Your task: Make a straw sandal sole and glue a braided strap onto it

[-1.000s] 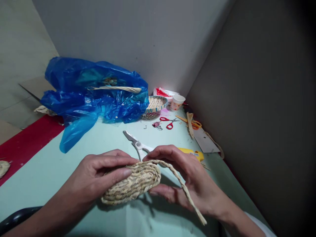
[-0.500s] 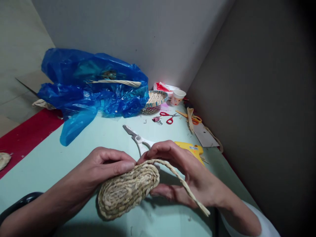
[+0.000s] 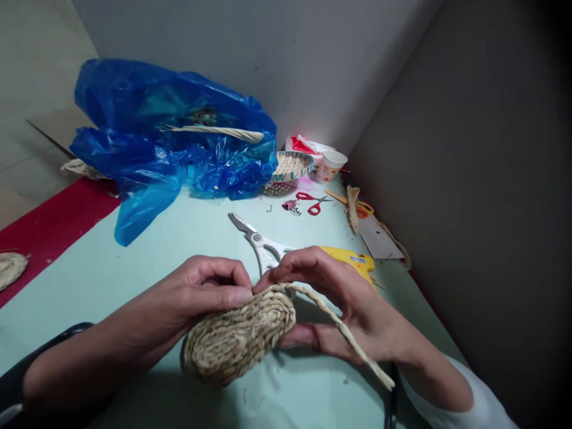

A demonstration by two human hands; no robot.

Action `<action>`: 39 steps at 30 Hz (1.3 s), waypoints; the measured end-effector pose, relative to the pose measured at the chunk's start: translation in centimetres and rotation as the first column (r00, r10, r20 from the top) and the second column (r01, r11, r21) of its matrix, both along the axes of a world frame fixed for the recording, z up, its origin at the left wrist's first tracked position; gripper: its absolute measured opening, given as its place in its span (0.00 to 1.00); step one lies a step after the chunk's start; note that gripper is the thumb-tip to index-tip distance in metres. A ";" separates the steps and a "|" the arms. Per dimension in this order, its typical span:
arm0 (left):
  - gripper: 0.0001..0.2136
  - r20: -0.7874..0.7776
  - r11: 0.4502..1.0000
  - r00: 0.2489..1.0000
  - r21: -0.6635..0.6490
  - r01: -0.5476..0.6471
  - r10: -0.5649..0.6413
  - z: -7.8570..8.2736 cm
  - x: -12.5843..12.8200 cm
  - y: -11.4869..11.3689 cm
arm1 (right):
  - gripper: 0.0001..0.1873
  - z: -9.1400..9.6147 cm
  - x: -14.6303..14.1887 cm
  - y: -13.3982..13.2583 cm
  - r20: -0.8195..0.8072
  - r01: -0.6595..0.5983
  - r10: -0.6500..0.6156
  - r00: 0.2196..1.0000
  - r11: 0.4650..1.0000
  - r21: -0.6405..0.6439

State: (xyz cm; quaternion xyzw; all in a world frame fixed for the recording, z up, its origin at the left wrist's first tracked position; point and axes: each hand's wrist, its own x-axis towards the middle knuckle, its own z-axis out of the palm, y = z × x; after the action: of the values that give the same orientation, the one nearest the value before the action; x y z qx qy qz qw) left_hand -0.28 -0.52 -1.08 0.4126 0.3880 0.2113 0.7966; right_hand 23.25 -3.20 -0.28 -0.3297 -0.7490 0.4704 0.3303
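An oval coil of braided straw (image 3: 239,342) is held between my hands above the table. My left hand (image 3: 212,289) pinches its upper edge, thumb and forefinger close together. On the coil's right end, my right hand (image 3: 339,304) is closed, with fingers over the top edge and the thumb at the lower side. From the top edge a loose twisted straw strand (image 3: 344,330) runs across my right palm and hangs down to the right. White-handled scissors (image 3: 263,244) lie just behind my hands. Beside them, a yellow glue gun (image 3: 351,259) is partly hidden by my right hand.
A blue plastic bag (image 3: 165,143) carries a straw piece (image 3: 223,132) at the back. Near the wall are a woven basket (image 3: 292,165), a paper cup (image 3: 331,167), red scissors (image 3: 315,204) and orange scissors (image 3: 364,207). Another straw coil (image 3: 11,268) sits at the left edge.
The camera view has shifted, so the table items appear higher and slightly to the right. My left fingers are more curled at the coil's edge; both hands keep their hold.
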 end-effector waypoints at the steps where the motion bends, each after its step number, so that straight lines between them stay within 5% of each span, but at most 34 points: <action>1: 0.08 -0.011 1.000 1.000 0.020 0.000 0.001 0.1 0.0 -0.1 | 0.27 -0.1 -0.1 0.0 -0.025 0.000 -0.001 1.000 1.000 -0.017; 7: 0.10 -0.145 0.984 0.988 0.176 -0.028 0.054 0.8 0.3 -0.5 | 0.27 -0.3 -0.4 0.2 -0.174 -0.038 0.027 0.984 0.997 -0.060; 13: 0.11 -0.121 0.987 0.989 0.140 -0.073 0.090 0.5 0.5 -0.6 | 0.28 -0.2 -0.3 0.3 -0.185 -0.066 0.057 0.981 0.997 -0.045; 30: 0.13 -0.119 0.983 0.990 0.177 -0.048 0.070 1.1 0.9 -1.5 | 0.26 0.1 0.2 0.8 0.007 -0.057 0.056 0.998 0.988 0.144; 35: 0.08 -0.325 0.915 0.944 0.396 0.077 0.061 1.3 0.8 -0.8 | 0.24 -0.2 0.2 0.8 -0.002 -0.042 0.043 0.999 0.984 0.173; 39: 0.06 -0.373 0.823 0.907 0.565 0.055 0.196 1.4 0.9 -1.1 | 0.21 -0.5 0.1 0.6 0.005 -0.001 0.000 1.000 0.974 0.228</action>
State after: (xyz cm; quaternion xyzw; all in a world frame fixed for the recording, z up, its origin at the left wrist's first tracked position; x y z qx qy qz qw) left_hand 0.57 -1.62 0.28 0.6493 0.4834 0.2537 0.5295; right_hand 23.32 -2.59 -0.74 -0.2905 -0.7990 0.3805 0.3638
